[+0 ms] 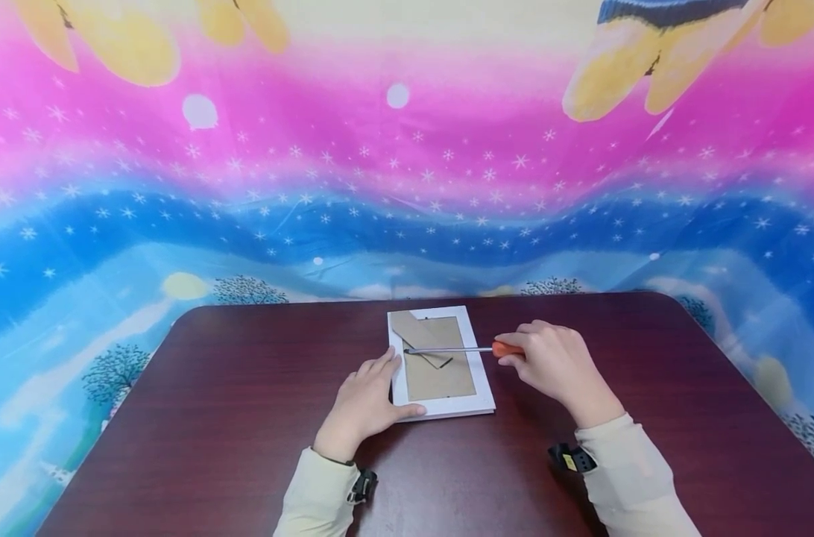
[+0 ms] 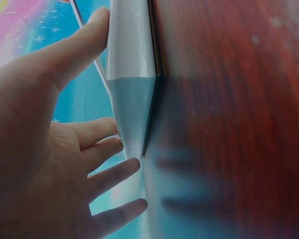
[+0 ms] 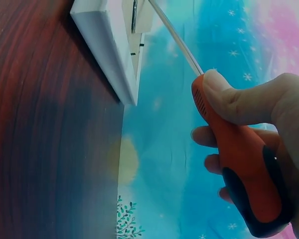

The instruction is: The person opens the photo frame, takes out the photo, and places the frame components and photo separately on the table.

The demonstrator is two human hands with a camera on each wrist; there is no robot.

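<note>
Table [image 1: 212,388]: dark reddish-brown top is filling the near scene, far corners rounding | Backdrop [image 1: 353,171]: printed cloth is hanging in folds beyond, wrapping left and right | Print: pink is fading into blue, white snowflakes [image 1: 519,160] are dotting both, dark trees [image 1: 118,369] are standing low | Light: pale sheen [image 1: 440,485] is lying on the near tabletop

The tabletop [image 1: 246,418] is dark reddish-brown with streaky grain, a soft sheen and rounded far corners. On it a white picture frame [image 1: 447,382] lies tan back upward, near the far edge's middle.
</note>
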